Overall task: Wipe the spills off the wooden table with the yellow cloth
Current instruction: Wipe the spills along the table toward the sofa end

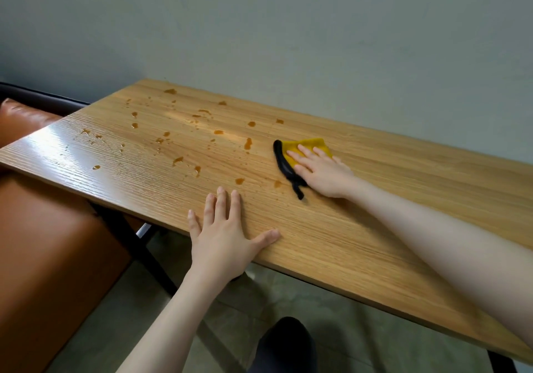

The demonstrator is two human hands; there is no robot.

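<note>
- The table (360,228) carries amber spills (248,143) scattered from its middle out toward 10 o'clock.
- The cloth (310,145), yellow with a black edge, lies flat on the table, just at 3 o'clock of the nearest spills.
- The right hand (320,170) presses flat on the cloth, fingers spread, not gripping it.
- The left hand (223,234) lies open, palm down, on the table's near edge, at 7 o'clock from the cloth, holding nothing.
- An orange seat (43,257) sits at the table's 9 o'clock end.
</note>
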